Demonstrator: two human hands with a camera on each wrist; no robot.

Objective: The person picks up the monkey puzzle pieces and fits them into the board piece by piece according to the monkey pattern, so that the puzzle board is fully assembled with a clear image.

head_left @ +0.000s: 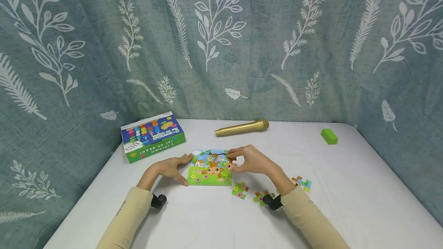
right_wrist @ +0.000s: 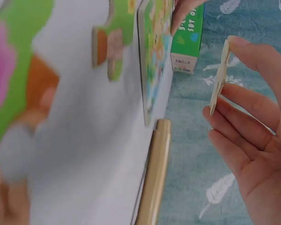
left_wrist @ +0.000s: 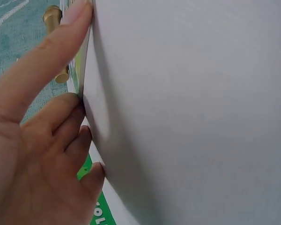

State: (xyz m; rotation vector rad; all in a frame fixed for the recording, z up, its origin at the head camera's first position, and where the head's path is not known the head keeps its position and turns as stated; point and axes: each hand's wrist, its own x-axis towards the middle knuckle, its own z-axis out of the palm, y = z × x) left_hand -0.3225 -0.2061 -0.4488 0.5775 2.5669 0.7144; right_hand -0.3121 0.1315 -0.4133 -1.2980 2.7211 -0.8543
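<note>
A picture puzzle board with cartoon monkeys on green grass lies flat on the white table. At its left edge, my left hand touches the side, thumb near the lower corner and fingers higher up; the left wrist view shows the fingertips along that edge. Over the board's right side, my right hand pinches a puzzle piece between thumb and fingers. That piece is seen edge-on in the right wrist view, raised off the table. Whether it touches the board cannot be told.
Loose puzzle pieces lie to the right: one near the board, others by the right wrist. Behind are a bead-set box, a gold microphone and a green block. A leaf-patterned curtain hangs behind the table.
</note>
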